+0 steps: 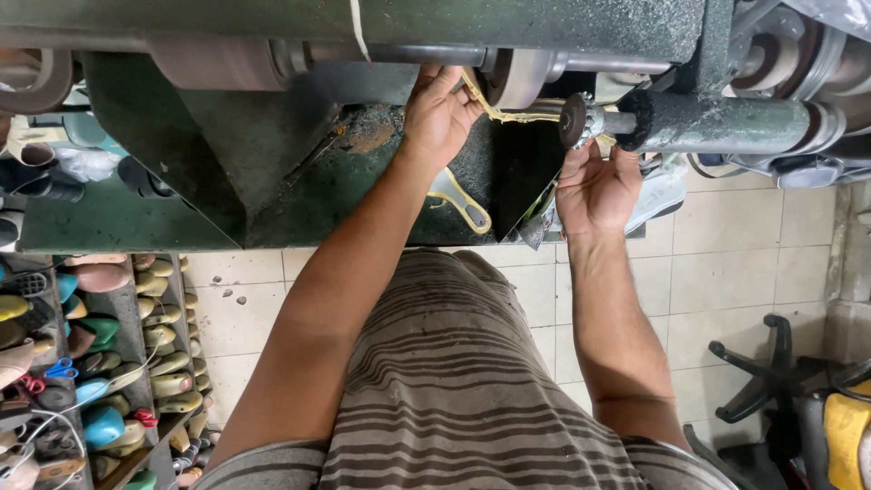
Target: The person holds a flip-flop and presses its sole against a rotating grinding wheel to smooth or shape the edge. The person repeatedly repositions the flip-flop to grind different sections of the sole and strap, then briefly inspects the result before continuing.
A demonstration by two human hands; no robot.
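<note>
Head view: left hand (439,111) pinches a yellow shoe strap (490,107) at twelve o'clock against the spinning buffing wheel (515,74), right hand (594,186) curled around the shoe (655,195) at two o'clock, steadying it under the small grinding head (572,120).

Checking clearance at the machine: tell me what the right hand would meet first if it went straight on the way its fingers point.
Probably the small dark grinding wheel on the spindle: the right hand points up at it from just below. Depth is unclear.
</note>
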